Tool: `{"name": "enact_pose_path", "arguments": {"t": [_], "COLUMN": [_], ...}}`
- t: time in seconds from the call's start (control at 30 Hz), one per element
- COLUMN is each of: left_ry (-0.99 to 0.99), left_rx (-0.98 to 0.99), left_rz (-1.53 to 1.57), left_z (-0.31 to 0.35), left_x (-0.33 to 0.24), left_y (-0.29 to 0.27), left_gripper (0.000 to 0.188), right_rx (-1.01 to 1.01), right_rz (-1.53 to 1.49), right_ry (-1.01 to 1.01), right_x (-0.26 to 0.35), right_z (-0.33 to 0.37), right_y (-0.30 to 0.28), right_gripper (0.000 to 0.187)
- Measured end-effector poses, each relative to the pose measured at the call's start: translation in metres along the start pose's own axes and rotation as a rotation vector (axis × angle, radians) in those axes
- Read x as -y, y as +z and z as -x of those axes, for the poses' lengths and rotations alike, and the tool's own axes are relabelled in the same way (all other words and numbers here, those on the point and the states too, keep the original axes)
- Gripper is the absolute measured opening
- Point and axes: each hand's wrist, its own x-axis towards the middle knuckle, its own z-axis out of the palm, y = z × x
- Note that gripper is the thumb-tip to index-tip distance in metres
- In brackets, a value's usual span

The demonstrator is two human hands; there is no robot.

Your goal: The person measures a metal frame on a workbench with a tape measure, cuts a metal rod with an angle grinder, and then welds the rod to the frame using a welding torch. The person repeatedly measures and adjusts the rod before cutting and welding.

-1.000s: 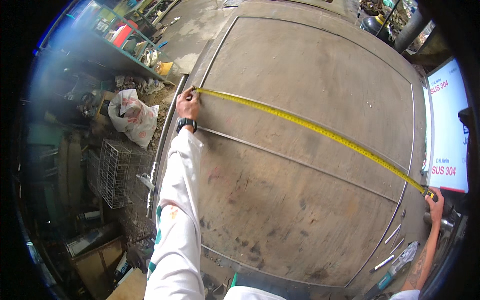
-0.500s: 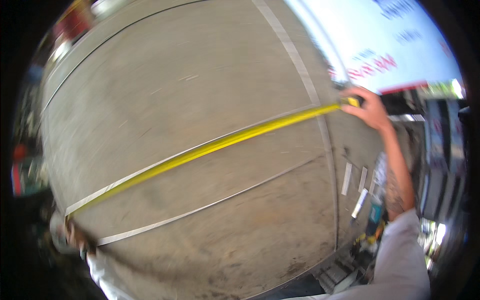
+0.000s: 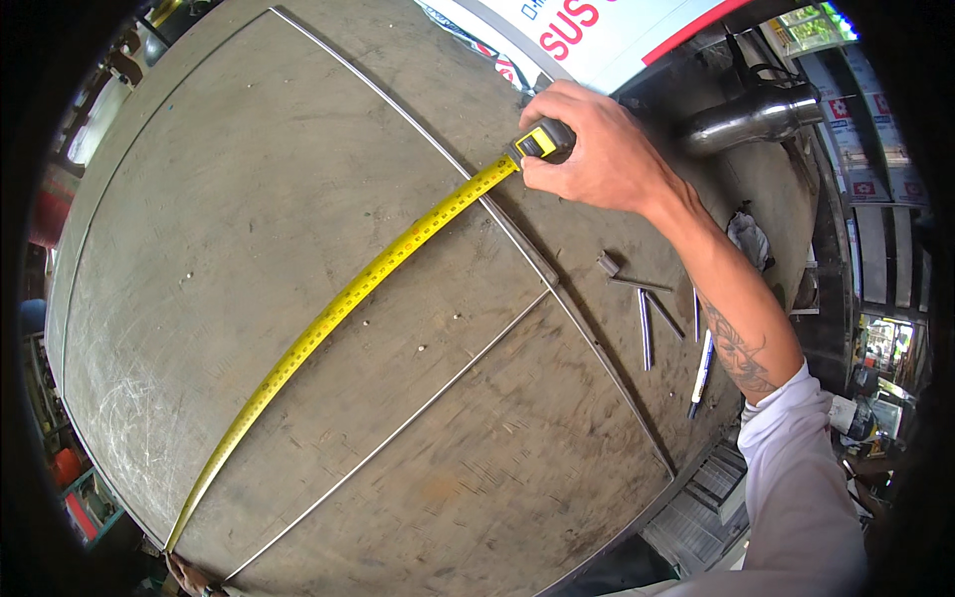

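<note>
A tape measure case (image 3: 563,137), black and yellow, is gripped in my right hand (image 3: 609,149) at the upper middle. Its yellow blade (image 3: 370,282) runs out in a bowed line to the lower left. There my left hand (image 3: 191,577), partly cut off by the dark rim, pinches the blade's end. The blade crosses over a long thin metal rod (image 3: 388,98) on the worktop (image 3: 468,398). Another thin rod (image 3: 398,426) lies nearer to me, its right end meeting the long one.
Right of the rods lie several short metal pieces (image 3: 646,330), a white marker pen (image 3: 702,378) and a crumpled white wad (image 3: 748,239). A shiny metal pipe (image 3: 751,119) sits at the upper right, beside a white printed sheet (image 3: 617,40). A ridged grey metal part (image 3: 701,512) stands by the near edge.
The view has shifted and sharpened. My right hand with the tape case shows further left and higher, my left hand lower. Both still hold the stretched tape measure, whose blade now bows more.
</note>
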Motion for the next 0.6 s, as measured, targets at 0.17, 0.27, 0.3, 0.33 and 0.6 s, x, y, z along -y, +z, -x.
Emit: {"name": "enact_pose_path", "arguments": {"t": [0.17, 0.27, 0.3, 0.33, 0.6], "left_ry": [-0.030, -0.042, -0.042, -0.044, -0.037], "left_rx": [-0.012, -0.011, -0.011, -0.010, 0.004], "left_rz": [0.003, -0.002, -0.002, -0.002, -0.003], "left_z": [0.009, 0.012, 0.012, 0.012, 0.008], "left_x": [-0.005, -0.007, -0.009, -0.010, -0.021], "left_y": [0.006, 0.013, 0.012, 0.015, 0.025], "left_gripper": [0.028, 0.028, 0.028, 0.028, 0.029], "right_rx": [-0.002, -0.030, -0.046, -0.058, -0.087], "right_rz": [-0.022, -0.050, -0.062, -0.070, -0.120], "right_ry": [-0.017, -0.046, -0.056, -0.060, -0.077], "right_x": [-0.003, -0.007, -0.009, -0.009, -0.011], "right_z": [0.000, 0.005, 0.006, 0.008, 0.016], "right_y": [-0.002, 0.000, 0.001, 0.002, 0.006], "right_gripper": [0.036, 0.035, 0.034, 0.034, 0.035]}}
